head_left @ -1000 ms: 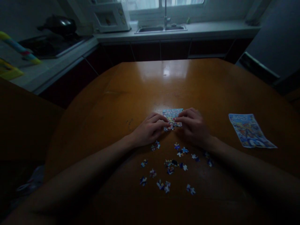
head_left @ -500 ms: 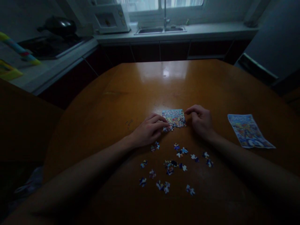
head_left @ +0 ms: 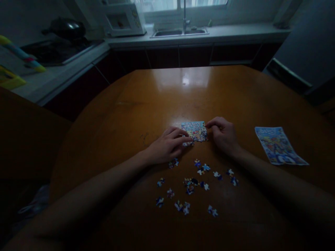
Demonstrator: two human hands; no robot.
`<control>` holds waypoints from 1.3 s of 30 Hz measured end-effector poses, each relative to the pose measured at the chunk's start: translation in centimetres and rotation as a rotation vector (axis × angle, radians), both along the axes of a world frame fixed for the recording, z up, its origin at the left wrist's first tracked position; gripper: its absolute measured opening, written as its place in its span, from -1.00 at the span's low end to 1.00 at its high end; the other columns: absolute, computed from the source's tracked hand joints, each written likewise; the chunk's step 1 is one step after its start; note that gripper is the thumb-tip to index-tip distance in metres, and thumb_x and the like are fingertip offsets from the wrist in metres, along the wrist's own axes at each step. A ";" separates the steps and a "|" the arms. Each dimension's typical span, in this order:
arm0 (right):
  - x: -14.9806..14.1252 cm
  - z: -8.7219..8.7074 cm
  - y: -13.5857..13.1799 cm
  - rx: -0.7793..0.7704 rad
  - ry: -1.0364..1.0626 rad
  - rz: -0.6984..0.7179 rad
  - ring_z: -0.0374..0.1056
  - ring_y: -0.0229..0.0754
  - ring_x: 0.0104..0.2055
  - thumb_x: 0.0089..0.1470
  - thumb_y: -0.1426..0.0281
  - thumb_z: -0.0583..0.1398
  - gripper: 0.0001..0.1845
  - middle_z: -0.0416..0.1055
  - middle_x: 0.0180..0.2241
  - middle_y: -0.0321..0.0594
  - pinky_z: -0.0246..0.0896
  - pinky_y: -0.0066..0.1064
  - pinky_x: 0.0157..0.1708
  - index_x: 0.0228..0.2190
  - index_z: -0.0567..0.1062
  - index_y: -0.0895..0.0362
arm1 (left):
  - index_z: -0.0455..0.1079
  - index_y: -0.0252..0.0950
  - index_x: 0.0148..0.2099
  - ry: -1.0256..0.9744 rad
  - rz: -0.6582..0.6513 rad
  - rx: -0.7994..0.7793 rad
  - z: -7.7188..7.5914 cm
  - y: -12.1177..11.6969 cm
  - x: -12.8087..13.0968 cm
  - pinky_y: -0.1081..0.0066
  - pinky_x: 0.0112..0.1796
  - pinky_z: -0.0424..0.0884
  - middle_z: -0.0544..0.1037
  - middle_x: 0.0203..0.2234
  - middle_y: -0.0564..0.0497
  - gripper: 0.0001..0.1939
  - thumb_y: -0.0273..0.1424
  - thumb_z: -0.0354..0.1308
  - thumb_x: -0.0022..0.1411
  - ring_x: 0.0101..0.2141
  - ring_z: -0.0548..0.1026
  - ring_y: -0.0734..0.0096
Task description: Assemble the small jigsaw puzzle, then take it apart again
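Note:
A partly assembled jigsaw puzzle [head_left: 197, 130] with a light blue top lies flat on the wooden table [head_left: 167, 94]. Its lower left part is partly covered by my left hand [head_left: 170, 143], whose fingers are stretched out over the puzzle's left edge. At the right edge rests my right hand [head_left: 222, 132], index fingertip touching the upper right corner and the other fingers curled in; nothing shows in it. Nearer to me, loose puzzle pieces [head_left: 190, 190] lie scattered, some in small clumps. One clump of pieces [head_left: 173, 162] sits just below my left hand.
A creased picture sheet [head_left: 278, 144] lies right of my right hand. Beyond the table stand a sink [head_left: 180, 33], a white microwave [head_left: 123, 21] and a stove with a black wok [head_left: 66, 28]. A yellow and blue object [head_left: 23, 55] is on the left counter.
My left fingers have slid slightly right along the puzzle's lower left part. My right index fingertip has moved a little left to the puzzle's corner. The loose pieces look unmoved.

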State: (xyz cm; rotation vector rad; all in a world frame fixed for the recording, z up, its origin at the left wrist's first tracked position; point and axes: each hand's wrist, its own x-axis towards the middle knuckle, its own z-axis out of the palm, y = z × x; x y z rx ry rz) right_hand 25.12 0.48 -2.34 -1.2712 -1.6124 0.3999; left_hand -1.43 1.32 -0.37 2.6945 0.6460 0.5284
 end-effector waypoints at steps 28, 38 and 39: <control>0.2 -0.2 0.2 0.014 -0.035 0.067 0.41 -0.10 -0.28 -0.01 0.57 0.09 -0.73 0.50 -0.44 -0.22 0.27 -0.24 -0.25 -0.50 0.55 0.07 | 0.58 -0.21 -0.32 0.352 0.267 -0.363 4.3 -2.0 -1.7 0.49 -0.59 0.12 0.61 -0.50 0.05 -0.90 -0.30 0.32 0.20 -0.58 0.46 0.46; 0.2 -0.2 0.4 -0.004 -0.023 0.051 0.42 -0.10 -0.29 -0.03 0.56 0.10 -0.74 0.51 -0.44 -0.22 0.27 -0.26 -0.26 -0.51 0.56 0.08 | 0.55 -0.20 -0.28 0.641 0.312 -0.269 5.8 -4.1 -1.0 0.40 -0.36 0.31 0.60 -0.31 -0.01 -0.88 -0.31 0.34 0.11 -0.24 0.53 0.22; 0.3 -0.3 0.5 -0.005 -0.024 0.050 0.42 -0.10 -0.29 -0.03 0.56 0.09 -0.74 0.51 -0.44 -0.22 0.27 -0.27 -0.26 -0.50 0.56 0.08 | 0.54 -0.20 -0.28 0.635 0.320 -0.270 5.7 -4.2 -1.0 0.39 -0.35 0.31 0.59 -0.31 -0.01 -0.90 -0.33 0.32 0.12 -0.25 0.52 0.23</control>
